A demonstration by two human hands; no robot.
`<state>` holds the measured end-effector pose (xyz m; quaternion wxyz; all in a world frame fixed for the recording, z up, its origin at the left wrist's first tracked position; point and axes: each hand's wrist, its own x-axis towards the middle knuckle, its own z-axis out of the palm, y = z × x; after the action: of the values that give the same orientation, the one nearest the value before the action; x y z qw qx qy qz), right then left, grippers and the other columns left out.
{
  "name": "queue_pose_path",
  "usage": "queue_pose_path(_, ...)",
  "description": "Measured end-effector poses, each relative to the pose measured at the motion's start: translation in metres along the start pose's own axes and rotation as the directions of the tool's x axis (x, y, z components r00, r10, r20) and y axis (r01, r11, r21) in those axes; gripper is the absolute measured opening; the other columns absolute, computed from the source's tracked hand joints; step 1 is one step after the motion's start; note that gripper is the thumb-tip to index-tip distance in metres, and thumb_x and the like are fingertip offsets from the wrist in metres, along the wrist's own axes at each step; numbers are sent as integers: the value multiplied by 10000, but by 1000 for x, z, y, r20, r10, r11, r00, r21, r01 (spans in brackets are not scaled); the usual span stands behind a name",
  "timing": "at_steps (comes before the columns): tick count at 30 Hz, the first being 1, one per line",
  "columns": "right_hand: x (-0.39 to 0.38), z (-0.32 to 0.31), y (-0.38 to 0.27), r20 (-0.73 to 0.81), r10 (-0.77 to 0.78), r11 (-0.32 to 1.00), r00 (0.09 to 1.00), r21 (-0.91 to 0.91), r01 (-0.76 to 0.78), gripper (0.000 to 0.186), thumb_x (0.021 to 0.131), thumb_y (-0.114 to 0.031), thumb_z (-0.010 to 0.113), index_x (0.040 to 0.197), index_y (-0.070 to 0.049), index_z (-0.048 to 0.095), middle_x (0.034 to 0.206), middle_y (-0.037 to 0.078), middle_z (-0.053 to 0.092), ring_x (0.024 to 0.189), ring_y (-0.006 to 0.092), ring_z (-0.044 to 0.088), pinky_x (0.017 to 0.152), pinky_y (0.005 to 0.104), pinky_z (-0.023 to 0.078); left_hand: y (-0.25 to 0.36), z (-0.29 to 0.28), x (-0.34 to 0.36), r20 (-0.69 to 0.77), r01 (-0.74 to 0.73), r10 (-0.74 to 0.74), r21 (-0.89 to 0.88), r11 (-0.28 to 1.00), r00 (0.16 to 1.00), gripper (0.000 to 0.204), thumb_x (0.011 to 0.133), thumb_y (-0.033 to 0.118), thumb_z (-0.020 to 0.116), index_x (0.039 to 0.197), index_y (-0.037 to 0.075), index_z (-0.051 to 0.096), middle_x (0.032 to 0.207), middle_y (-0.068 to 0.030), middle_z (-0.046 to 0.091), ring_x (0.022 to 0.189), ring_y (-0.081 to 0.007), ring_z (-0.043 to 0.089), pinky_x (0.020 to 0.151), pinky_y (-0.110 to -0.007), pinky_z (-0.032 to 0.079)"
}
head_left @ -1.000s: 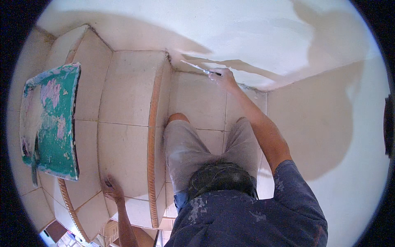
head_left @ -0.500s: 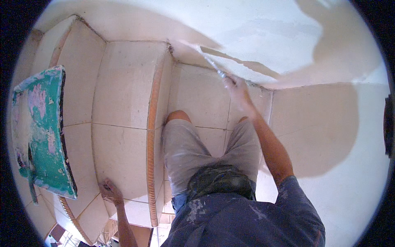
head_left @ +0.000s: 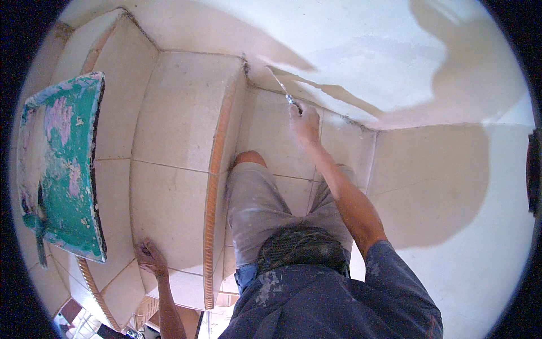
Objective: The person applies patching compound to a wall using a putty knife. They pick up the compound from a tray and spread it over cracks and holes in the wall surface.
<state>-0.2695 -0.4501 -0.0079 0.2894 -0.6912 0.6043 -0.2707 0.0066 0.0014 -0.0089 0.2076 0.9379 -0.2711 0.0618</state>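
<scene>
My right hand [head_left: 305,123] is closed round the handle of a putty knife [head_left: 280,86]. Its thin blade, seen nearly edge-on, points up and left, with the tip at the lower part of the white wall [head_left: 361,62], just above the tiled floor. Lower left, my left hand [head_left: 151,257] rests on a tiled stair step [head_left: 169,186], its fingers loosely bent and nothing visible in them. Beyond that hand lies a green board [head_left: 79,186] crusted with whitish and pink filler. A dark, narrow tool [head_left: 40,229] lies across its left side.
Tiled steps climb toward the left, with an orange rope-patterned edge strip [head_left: 214,169] on the nearest one. My legs [head_left: 254,195] stand on the lower tiles beside it. Walls meet in a corner at right, under shadows. Various objects [head_left: 121,330] show at the lower left.
My right hand has moved left and slightly down along the wall's foot, bringing the putty knife with it. My left hand stays on the step. The view has shifted slightly.
</scene>
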Motion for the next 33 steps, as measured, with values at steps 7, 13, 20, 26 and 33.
queue_pose_path(7,8,-50,15,11,-27,999,1000,-46,28,277,809,-162,528,980,36,618,614,97,541,597,137,494,560,319,400,9,3,1,-81,-40,38,-29,999,996,383,870,324,519,671,-1,477,594,-132,460,532,-267,413,514,-391,332)
queue_pose_path(13,-27,-55,2,-43,-48,999,998,-16,47,232,806,-207,545,846,9,618,686,201,587,615,336,573,589,426,431,5,-5,4,-48,17,-17,3,1000,999,380,878,321,508,734,-30,524,673,-184,523,594,-303,455,566,-402,371)
queue_pose_path(20,0,-4,66,-336,-221,954,916,-271,131,216,789,-166,508,888,-15,627,805,208,607,770,360,588,714,448,443,-5,30,-5,128,162,-143,-151,975,981,362,897,279,498,913,-76,561,849,-217,585,736,-297,524,696,-385,440)
queue_pose_path(26,-29,-86,25,-186,-30,997,982,63,42,197,789,-170,518,843,-5,610,722,198,577,660,341,556,614,430,416,-92,29,-3,136,-64,42,163,985,990,416,874,271,515,1190,2,476,1205,-198,488,1069,-327,497,902,-451,381)
queue_pose_path(33,-132,-152,85,42,184,941,982,282,-188,295,798,-254,595,993,-36,621,630,66,556,547,120,498,516,310,413,-56,25,-10,110,58,-62,37,998,992,618,848,351,564,1349,85,320,1318,-154,404,1183,-357,407,1015,-492,270)
